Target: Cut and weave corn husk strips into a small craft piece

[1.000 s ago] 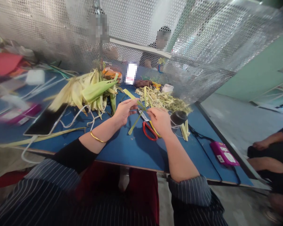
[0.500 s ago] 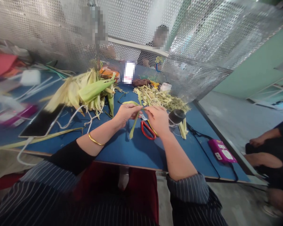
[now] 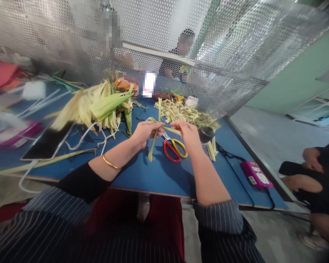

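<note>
My left hand (image 3: 146, 133) pinches crossed green strips of corn husk (image 3: 151, 149) between thumb and fingertips. One strip stands up past the fingers, one hangs down toward the table, and another runs right. My right hand (image 3: 190, 136) has its fingers closed at the end of that rightward strip, a short way from the left. Just below the hands lie scissors (image 3: 170, 150) with one red and one yellow handle, their blades partly behind the husk. Beside my right hand sits a dark round spool (image 3: 207, 134), partly covered by it.
A heap of corn husks (image 3: 98, 104) lies left, by a dark-screened phone (image 3: 48, 142) and white cable. Shredded husk (image 3: 189, 114) is piled behind my hands. A lit phone (image 3: 149, 84) stands at the back. A purple packet (image 3: 256, 174) lies right; a seated person (image 3: 315, 164) is beyond.
My right hand has moved right, away from the left, drawing a husk strip out between them. Another strip now stands upright above the left fingers. The scissors' yellow handle has come into fuller view.
</note>
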